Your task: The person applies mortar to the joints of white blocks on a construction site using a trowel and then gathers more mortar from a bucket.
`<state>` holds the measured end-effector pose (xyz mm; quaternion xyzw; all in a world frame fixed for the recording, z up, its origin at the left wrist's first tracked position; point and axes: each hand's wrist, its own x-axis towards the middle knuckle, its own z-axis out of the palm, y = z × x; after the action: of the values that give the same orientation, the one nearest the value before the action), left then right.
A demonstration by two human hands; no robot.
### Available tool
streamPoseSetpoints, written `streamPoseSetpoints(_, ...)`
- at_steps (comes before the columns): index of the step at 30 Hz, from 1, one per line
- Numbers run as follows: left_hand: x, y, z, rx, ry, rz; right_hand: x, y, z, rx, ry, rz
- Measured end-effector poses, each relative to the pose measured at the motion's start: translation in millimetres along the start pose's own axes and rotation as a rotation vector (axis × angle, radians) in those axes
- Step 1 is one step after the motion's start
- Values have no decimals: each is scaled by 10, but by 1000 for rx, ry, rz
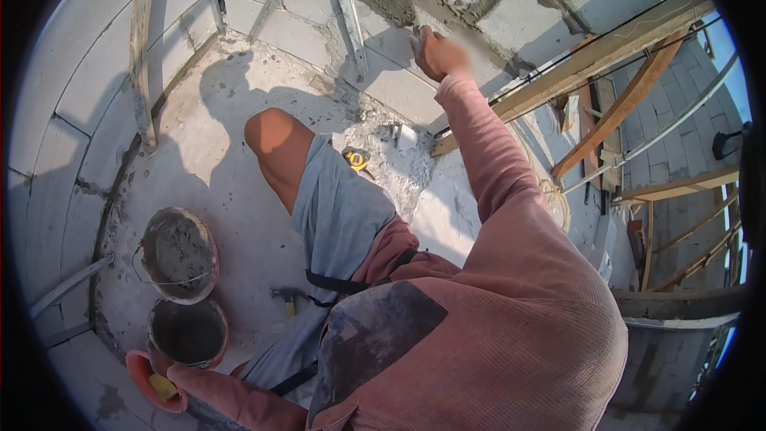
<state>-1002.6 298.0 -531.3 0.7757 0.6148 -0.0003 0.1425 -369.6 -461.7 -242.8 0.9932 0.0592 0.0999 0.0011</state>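
Note:
My right hand [444, 57] is raised against the light grey block wall [391, 60], its fingers curled round a small greyish thing I cannot make out. Wet mortar [384, 5] is smeared on the blocks just beyond it. At lower left, my left hand [161, 365] is by the rim of a dark bucket [188, 334]; its fingers are mostly hidden. Close beside that hand is a red bowl-shaped thing [144, 379] with something yellow [163, 386] in it. Another bucket [179, 255], holding grey mortar, stands directly beyond the dark one.
A yellow-and-black tape measure [357, 160] lies past my bent knee [279, 148]. A hammer [289, 297] rests on the dusty floor [231, 191]. Metal and wooden props [144, 48] lean on the walls. A long timber beam [606, 52] runs along my right side.

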Motion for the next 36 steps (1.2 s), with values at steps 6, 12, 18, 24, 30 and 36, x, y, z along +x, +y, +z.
streamPoseSetpoints(6,49,-27,6,25,-23,49,-715,659,-9,81,160,271)
streamPoseSetpoints(12,7,-70,-5,74,-78,164,-1070,678,1252,502,703,540)
streamPoseSetpoints(18,-109,136,-206,190,-281,468,-825,540,1635,1334,691,566)
streamPoseSetpoints(24,-61,-258,81,218,-42,208,-1534,794,1784,205,-123,266)
streamPoseSetpoints(30,193,-442,104,147,24,185,-1516,496,1756,525,136,346)
streamPoseSetpoints(36,-691,7,-7,-696,69,-211,-1078,-749,947,1325,-180,20)
